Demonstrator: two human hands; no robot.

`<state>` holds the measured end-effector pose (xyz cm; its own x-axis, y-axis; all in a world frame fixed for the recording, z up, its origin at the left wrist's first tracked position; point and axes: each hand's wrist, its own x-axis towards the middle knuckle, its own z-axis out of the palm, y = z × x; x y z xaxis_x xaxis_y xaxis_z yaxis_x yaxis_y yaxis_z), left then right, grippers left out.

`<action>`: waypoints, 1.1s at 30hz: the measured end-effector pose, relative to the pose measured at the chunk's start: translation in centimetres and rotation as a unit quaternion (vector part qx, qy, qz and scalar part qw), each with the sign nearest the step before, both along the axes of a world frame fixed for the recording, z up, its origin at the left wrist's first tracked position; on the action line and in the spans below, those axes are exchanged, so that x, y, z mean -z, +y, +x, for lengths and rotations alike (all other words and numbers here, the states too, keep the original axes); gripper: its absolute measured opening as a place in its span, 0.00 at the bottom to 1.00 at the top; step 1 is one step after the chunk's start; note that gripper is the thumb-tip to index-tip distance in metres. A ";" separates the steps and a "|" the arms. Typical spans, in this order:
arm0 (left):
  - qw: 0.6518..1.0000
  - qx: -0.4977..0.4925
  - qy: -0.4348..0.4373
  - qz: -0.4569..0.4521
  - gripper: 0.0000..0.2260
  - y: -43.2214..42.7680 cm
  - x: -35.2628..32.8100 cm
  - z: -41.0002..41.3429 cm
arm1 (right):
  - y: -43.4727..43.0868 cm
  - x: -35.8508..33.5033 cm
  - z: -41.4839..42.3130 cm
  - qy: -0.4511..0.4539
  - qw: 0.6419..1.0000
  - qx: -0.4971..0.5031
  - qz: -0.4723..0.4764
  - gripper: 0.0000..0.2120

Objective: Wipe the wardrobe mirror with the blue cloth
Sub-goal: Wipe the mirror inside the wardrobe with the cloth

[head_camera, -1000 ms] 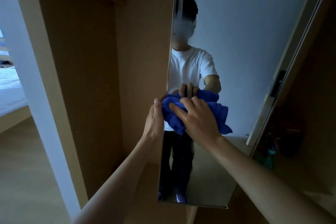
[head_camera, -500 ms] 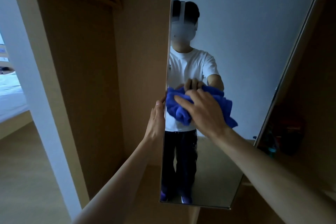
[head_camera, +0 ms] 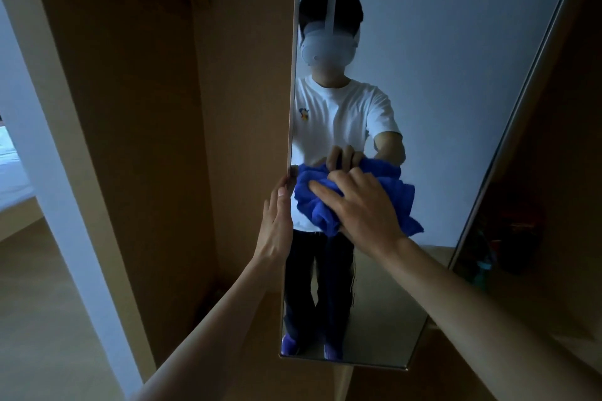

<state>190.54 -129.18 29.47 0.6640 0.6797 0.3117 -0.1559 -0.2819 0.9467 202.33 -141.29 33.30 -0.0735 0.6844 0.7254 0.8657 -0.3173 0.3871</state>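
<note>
The wiping step is being carried out. The blue cloth, bunched up, is being pressed against the mirror close to its left edge, at about mid-height. It is being held there by the right hand, whose fingers are being bent over the cloth and are grasping it. The mirror's left edge is being steadied by the left hand, its fingers lying straight and released along that edge, grasping nothing. Next, the cloth is probably going to have to be swept along the glass under even pressure, toward the upper and lower areas, while the edge is being braced against swinging.
</note>
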 end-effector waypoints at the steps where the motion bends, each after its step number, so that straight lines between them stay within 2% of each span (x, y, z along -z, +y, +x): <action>1: 1.000 -0.004 -0.005 -0.001 0.24 0.0 0.1 0.1 | -0.2 1.1 0.0 0.007 1.000 0.002 -0.011 0.20; 6: 1.000 -0.025 -0.012 -0.002 0.20 0.1 1.1 0.6 | -0.6 3.5 0.0 0.034 0.998 0.008 -0.045 0.19; 13: 0.999 -0.041 0.017 0.030 0.14 -0.7 0.5 0.9 | -1.5 0.1 0.8 0.062 0.997 -0.002 -0.038 0.20; 17: 0.998 -0.050 0.018 0.030 0.15 -1.2 0.3 1.5 | -2.7 -3.7 1.8 0.060 0.998 0.001 0.007 0.18; 20: 0.996 -0.071 0.043 0.017 0.22 -1.0 1.0 2.3 | -3.4 -6.0 2.5 0.046 0.999 0.008 0.022 0.17; 23: 0.994 -0.102 0.028 0.042 0.23 -1.3 1.0 2.5 | -4.0 -7.1 3.0 0.046 0.998 0.015 0.030 0.19; 26: 0.991 -0.121 0.036 0.055 0.26 -1.5 0.9 2.8 | -4.2 -6.9 3.2 0.057 0.998 0.018 0.024 0.22; 29: 0.988 -0.129 0.051 0.067 0.29 -1.9 1.2 3.1 | -4.1 -5.7 3.5 0.053 0.998 0.015 0.025 0.19; 33: 0.987 -0.144 0.029 0.071 0.28 -2.3 1.6 2.9 | -4.3 -2.4 3.8 0.052 0.999 0.010 0.000 0.18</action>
<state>193.45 -131.44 27.83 0.4687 0.7958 0.3835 0.0045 -0.4363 0.8998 206.08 -145.56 35.74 0.0154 0.6856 0.7278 0.8946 -0.3347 0.2963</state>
